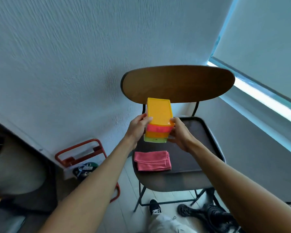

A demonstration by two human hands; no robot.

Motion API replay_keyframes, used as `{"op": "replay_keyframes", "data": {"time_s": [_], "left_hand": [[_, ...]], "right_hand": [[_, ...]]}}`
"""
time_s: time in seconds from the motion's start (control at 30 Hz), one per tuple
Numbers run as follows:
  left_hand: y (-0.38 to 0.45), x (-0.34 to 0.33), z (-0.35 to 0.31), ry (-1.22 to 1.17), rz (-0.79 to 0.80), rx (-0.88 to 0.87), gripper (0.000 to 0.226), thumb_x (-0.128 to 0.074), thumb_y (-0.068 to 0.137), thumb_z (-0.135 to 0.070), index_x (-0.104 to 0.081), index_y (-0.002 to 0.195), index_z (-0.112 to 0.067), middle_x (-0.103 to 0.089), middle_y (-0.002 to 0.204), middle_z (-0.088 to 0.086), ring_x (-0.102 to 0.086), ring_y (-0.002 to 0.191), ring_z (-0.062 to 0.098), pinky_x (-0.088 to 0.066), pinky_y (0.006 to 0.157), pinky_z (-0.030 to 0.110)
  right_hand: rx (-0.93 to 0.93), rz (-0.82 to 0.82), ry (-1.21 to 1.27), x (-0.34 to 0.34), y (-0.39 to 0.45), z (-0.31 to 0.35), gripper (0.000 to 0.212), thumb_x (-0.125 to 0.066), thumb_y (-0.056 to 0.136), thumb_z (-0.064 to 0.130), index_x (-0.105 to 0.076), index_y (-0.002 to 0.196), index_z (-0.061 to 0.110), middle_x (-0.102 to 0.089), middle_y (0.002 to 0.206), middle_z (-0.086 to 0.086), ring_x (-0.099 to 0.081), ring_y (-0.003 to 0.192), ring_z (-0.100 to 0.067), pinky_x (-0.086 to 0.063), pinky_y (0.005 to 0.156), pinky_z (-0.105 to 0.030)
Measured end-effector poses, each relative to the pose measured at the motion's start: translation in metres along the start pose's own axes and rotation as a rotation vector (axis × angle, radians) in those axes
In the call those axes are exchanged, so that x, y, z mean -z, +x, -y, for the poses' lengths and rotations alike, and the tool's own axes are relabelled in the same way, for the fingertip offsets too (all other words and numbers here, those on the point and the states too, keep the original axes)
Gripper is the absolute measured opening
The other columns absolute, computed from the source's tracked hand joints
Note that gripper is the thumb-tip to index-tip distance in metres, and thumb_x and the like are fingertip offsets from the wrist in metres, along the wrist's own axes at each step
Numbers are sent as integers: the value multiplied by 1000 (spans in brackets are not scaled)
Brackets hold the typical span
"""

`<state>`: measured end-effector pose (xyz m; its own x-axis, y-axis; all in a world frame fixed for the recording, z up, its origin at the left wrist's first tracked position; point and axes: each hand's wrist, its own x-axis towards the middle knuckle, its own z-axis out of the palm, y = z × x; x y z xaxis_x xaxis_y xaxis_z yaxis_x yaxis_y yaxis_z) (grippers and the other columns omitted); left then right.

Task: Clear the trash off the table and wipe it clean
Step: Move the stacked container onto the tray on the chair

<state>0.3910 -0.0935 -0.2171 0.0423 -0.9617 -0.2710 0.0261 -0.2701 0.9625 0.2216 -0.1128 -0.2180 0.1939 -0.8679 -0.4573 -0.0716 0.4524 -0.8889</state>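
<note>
A stack of coloured plastic boxes (159, 113), yellow on top with pink, orange and green layers below, is held in the air above a chair seat. My left hand (138, 127) grips its left side with the thumb on the yellow top. My right hand (179, 133) grips its right side. A folded pink cloth (152, 160) lies on the front left of the seat, below the boxes. The table is only a dark blurred edge (22, 148) at the far left.
The dark chair (200, 148) with a wooden backrest (178, 83) stands against a white wall. A red-framed object (81, 153) with small items sits on the floor to the left. Shoes (208, 214) lie under the chair. A window blind is at the right.
</note>
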Motion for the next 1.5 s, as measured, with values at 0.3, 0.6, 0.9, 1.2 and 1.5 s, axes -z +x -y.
{"op": "replay_keyframes", "data": {"time_s": [0.3, 0.6, 0.9, 1.2, 1.5], "left_hand": [[26, 9, 50, -56, -88, 163, 24, -52, 97, -29, -55, 119, -35, -65, 117, 1, -63, 101, 15, -52, 71, 30], [45, 13, 76, -96, -144, 297, 35, -51, 97, -32, -49, 132, -35, -61, 124, 1, -58, 112, 22, -47, 87, 43], [57, 16, 89, -197, -202, 294, 34, -50, 98, -28, -47, 130, -36, -58, 129, 3, -58, 114, 23, -52, 79, 35], [74, 21, 87, -209, -205, 296, 32, -50, 98, -29, -50, 130, -35, -58, 131, 5, -57, 117, 24, -51, 89, 42], [77, 19, 85, -151, -191, 292, 41, -52, 97, -33, -45, 138, -34, -56, 133, 3, -57, 115, 19, -51, 89, 41]], "right_hand": [[-73, 49, -29, -12, 49, -45, 32, -26, 105, 33, -55, 98, 22, -65, 101, -6, -63, 95, -18, -47, 81, -34], [-128, 132, -39, -14, 85, -68, 31, -28, 105, 34, -54, 113, 19, -64, 112, -8, -64, 101, -18, -53, 77, -35], [-126, 149, 5, -20, 105, -76, 28, -34, 103, 36, -54, 117, 24, -61, 124, -9, -60, 113, -22, -51, 81, -34], [-108, 164, 19, -17, 117, -73, 36, -35, 103, 37, -49, 131, 20, -59, 127, -7, -58, 115, -20, -50, 86, -34], [-98, 178, 1, -14, 118, -68, 33, -35, 103, 40, -46, 130, 25, -58, 128, -3, -58, 111, -13, -48, 79, -28]]}}
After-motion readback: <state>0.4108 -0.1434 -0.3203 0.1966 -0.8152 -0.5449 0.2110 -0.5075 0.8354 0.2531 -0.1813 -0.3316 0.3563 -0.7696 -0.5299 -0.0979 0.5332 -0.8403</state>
